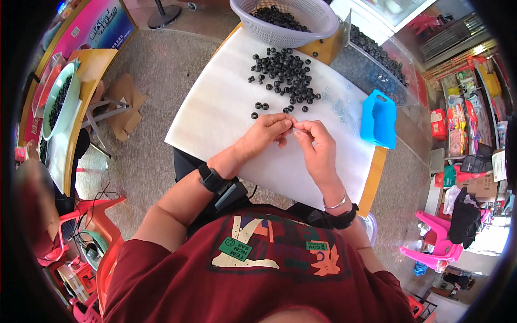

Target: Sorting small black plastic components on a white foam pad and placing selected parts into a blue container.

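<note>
My left hand and my right hand meet over the white-covered table. Their thumbs and fingertips are pinched together; whatever lies between them is too small to make out. Just beyond the fingers, a loose heap of small round black pieces with holes spreads toward the far side, a few lying apart near my left hand. Right of the heap, tiny clear pieces are scattered on the white surface. A blue plastic tray with a handle hole stands at the table's right edge.
At the far edge sits a lilac basket of black pieces, beside a clear bin of more. Leftward, another table holds a mint basin, with a person near it. A pink stool and stocked shelves stand right.
</note>
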`<state>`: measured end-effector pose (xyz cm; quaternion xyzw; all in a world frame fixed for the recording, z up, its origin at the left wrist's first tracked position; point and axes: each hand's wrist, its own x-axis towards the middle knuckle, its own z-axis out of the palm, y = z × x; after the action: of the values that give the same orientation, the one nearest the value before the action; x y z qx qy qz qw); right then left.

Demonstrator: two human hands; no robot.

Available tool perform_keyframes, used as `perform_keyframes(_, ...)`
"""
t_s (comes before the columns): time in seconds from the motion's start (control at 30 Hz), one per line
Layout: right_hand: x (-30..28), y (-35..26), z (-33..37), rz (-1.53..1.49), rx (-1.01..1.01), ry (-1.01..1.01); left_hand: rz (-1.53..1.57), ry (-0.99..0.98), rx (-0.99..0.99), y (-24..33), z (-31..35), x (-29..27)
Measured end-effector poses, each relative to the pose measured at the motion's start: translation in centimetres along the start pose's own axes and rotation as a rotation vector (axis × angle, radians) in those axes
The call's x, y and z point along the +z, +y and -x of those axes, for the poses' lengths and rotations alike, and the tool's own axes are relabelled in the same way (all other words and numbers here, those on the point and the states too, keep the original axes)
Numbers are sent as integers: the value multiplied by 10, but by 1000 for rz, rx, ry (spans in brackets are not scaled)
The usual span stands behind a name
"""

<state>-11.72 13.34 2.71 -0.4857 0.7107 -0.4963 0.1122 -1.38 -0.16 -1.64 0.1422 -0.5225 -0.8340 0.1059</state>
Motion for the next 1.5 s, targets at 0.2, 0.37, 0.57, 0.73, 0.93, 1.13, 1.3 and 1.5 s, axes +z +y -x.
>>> perform_keyframes(0.2,2,-1,-8,51,-26,-19,1,-3,52,1,1,2)
perform_keyframes(0.37,1,-1,-10,124,-45,-26,121,-34,77,5,0,6)
perform_keyframes(0.57,2,-8,-9,89,-13,25,407,-53,77,-5,-5,-6)
perform_keyframes(0.73,8,2,-13,257,-195,83,450,-92,65,-3,-4,-6)
perform_keyframes(0.93,7,2,-15,-103,66,33,443,-89,34,1,-2,-7)
perform_keyframes(1.13,8,-1,-12,-140,84,59,464,-36,59,-4,-6,-9)
perform_keyframes(1.3,14,-2,-13,117,-84,86,450,-16,69,-5,-7,-8)
perform_keyframes(1.5,13,5,-15,311,-231,102,488,-58,68,-5,-3,-10)
